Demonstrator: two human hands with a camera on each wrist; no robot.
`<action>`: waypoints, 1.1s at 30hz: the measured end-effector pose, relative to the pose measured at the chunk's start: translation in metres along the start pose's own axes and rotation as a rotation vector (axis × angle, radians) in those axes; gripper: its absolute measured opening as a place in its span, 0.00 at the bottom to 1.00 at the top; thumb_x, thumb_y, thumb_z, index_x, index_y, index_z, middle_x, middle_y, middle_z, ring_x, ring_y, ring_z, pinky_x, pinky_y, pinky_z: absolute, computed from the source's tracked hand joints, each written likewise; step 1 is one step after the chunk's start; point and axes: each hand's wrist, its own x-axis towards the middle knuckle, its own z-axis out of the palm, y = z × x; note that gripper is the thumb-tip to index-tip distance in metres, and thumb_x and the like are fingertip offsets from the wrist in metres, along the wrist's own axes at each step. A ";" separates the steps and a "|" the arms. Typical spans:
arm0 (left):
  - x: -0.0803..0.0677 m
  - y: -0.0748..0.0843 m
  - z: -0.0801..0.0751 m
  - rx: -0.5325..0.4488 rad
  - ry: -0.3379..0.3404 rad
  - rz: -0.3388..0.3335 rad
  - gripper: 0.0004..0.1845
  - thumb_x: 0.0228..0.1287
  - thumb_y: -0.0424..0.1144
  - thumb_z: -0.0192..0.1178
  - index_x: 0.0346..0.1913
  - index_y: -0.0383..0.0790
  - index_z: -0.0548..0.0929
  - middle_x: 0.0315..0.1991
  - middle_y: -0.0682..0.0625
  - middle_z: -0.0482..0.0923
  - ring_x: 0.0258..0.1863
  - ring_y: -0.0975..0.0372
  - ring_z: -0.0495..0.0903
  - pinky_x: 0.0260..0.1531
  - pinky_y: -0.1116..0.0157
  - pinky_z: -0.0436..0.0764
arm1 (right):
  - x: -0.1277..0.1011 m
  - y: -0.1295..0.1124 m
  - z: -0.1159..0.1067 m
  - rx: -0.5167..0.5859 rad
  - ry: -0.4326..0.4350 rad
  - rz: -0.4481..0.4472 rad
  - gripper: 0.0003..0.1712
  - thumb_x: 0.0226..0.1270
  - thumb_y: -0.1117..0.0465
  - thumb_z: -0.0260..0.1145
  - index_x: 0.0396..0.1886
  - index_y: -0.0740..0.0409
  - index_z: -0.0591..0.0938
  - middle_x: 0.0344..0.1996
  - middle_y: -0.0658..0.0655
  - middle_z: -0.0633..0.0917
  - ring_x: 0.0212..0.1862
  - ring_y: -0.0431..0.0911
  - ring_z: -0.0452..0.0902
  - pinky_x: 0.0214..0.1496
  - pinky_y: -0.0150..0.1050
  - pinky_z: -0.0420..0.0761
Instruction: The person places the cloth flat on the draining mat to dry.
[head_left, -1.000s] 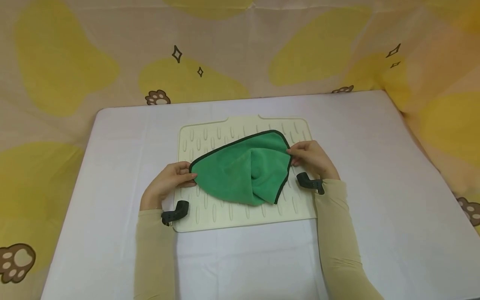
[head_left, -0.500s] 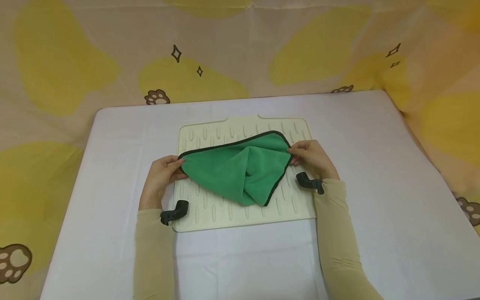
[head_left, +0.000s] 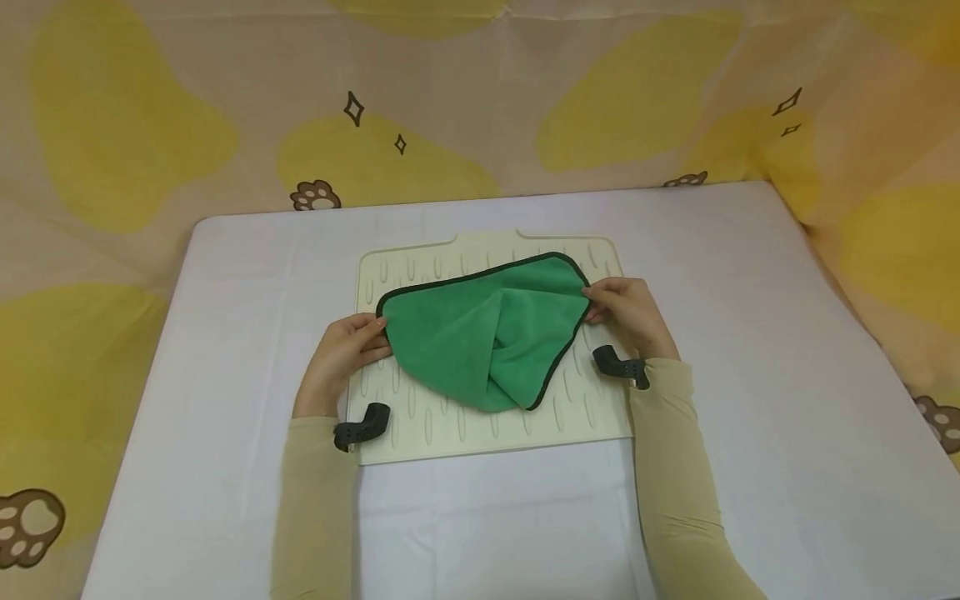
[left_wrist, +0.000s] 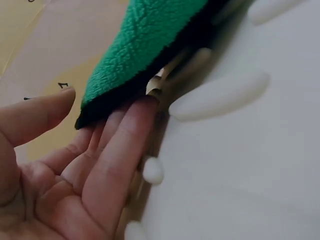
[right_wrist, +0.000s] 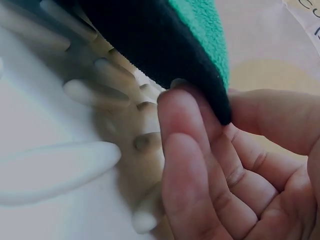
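Note:
A green fleecy cloth with dark edging lies bunched over a cream ridged mat, a fold standing near its middle. My left hand is at its left edge. In the left wrist view, the fingers reach under the edge of the cloth, while a small gap separates the thumb from it. At the opposite edge, my right hand pinches the cloth between thumb and fingers. The right wrist view has the thumb pressing the cloth's green face and the fingers against its dark underside.
The mat rests on a white-covered table, with a patterned yellow and beige curtain behind it. A dark camera mount sits on the left wrist and another mount on the right.
My left hand first drew the cloth's left edge left and away from me, then came back right with it. My right hand has shifted slightly right with its edge.

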 end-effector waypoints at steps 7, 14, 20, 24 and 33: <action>0.000 -0.001 0.005 0.074 0.024 0.036 0.17 0.72 0.35 0.50 0.49 0.19 0.72 0.24 0.55 0.80 0.26 0.68 0.81 0.33 0.70 0.82 | 0.000 -0.001 -0.001 -0.085 -0.066 0.017 0.13 0.66 0.64 0.63 0.36 0.75 0.79 0.20 0.53 0.81 0.23 0.42 0.78 0.28 0.32 0.80; 0.001 0.000 0.003 0.081 0.152 0.077 0.16 0.71 0.37 0.53 0.45 0.22 0.75 0.22 0.56 0.78 0.23 0.68 0.79 0.30 0.72 0.81 | -0.001 -0.004 0.000 -0.159 -0.118 0.029 0.14 0.67 0.64 0.62 0.39 0.76 0.79 0.21 0.54 0.82 0.23 0.43 0.79 0.30 0.34 0.81; 0.002 0.001 0.005 -0.063 0.307 0.181 0.10 0.69 0.36 0.54 0.39 0.29 0.77 0.21 0.55 0.79 0.21 0.68 0.79 0.27 0.72 0.81 | 0.001 -0.003 0.003 -0.059 -0.058 -0.004 0.11 0.66 0.67 0.62 0.34 0.75 0.78 0.18 0.53 0.81 0.21 0.43 0.78 0.27 0.33 0.80; 0.004 0.002 0.009 -0.135 0.355 0.231 0.07 0.68 0.36 0.57 0.36 0.34 0.78 0.22 0.55 0.80 0.21 0.68 0.79 0.28 0.73 0.80 | 0.002 -0.001 0.004 0.021 -0.002 -0.032 0.09 0.65 0.68 0.62 0.34 0.74 0.77 0.17 0.53 0.80 0.21 0.42 0.78 0.26 0.32 0.80; 0.007 -0.001 0.011 0.023 0.105 0.178 0.13 0.70 0.34 0.53 0.48 0.25 0.74 0.26 0.59 0.82 0.27 0.67 0.80 0.34 0.70 0.81 | 0.001 0.002 0.004 0.167 0.119 -0.052 0.06 0.63 0.69 0.64 0.30 0.69 0.81 0.18 0.52 0.81 0.21 0.42 0.76 0.25 0.31 0.79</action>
